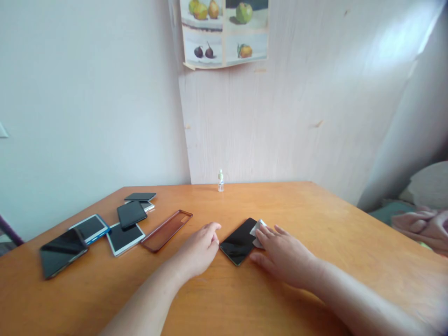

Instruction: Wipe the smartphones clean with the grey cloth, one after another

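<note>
A black smartphone lies screen up and slanted on the wooden table. Over its right edge, my right hand presses a crumpled white wipe with its fingers. The palm covers part of the wipe. Just left of the phone, my left hand is loosely curled, close to the phone's edge; whether it touches the phone I cannot tell. Anything inside its curled fingers is hidden. A clear reddish-brown phone case rests left of my left hand.
Several phones lie at the left, among them a black one, a blue-edged one, a white one and a dark one. A small spray bottle stands at the table's back edge. Pink fabric is beyond the right edge.
</note>
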`<state>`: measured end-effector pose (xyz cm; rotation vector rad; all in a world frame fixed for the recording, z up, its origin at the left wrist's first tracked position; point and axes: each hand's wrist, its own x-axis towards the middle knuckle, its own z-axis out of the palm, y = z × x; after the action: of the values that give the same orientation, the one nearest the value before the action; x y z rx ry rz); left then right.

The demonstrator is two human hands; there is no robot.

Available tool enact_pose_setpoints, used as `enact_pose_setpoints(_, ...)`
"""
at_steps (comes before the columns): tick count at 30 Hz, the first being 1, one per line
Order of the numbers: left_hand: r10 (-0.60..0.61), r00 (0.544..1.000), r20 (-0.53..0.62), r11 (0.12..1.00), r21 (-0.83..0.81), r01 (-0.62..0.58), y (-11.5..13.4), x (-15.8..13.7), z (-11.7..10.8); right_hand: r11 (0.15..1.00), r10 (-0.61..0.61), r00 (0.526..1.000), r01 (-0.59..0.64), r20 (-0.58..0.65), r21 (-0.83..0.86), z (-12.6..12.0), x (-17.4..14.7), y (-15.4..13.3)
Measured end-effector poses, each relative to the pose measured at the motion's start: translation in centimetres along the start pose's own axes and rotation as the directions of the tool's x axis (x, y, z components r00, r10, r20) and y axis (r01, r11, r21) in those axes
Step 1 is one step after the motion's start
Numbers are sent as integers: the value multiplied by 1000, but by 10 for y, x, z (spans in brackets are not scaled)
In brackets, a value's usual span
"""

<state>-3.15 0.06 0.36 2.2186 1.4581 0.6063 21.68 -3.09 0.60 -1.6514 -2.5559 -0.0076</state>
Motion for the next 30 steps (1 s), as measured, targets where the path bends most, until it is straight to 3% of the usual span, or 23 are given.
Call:
enact_pose_setpoints(3,30,1000,2,1000,7,-30,-2,-1,3,984,-175,985,174,4,38,-6,-10,-22)
enact_pose_setpoints(6,77,997,-14,997,10,-77,-2,-3,7,925,-367,930,367,-18,100,-9,-16,-34)
enact_pose_setpoints(8,103,994,-29,995,6,-103,0,-4,10,903,-405,913,407,-38,138,-8,-15,-31)
enact_pose_setpoints(11,145,989,-21,989,-3,-145,6,-7,12,936,-300,953,304,-53,177,-4,-5,-13)
enact_pose_setpoints(16,161,987,10,987,27,-161,15,-11,13,972,14,998,3,-68,237,6,16,23)
enact_pose_setpoints(20,138,990,16,987,83,-139,18,-12,15,944,188,974,-142,-130,299,12,30,46)
enact_pose_setpoints(30,132,991,-19,978,164,-127,16,-9,20,821,427,885,-294,-185,489,38,52,76)
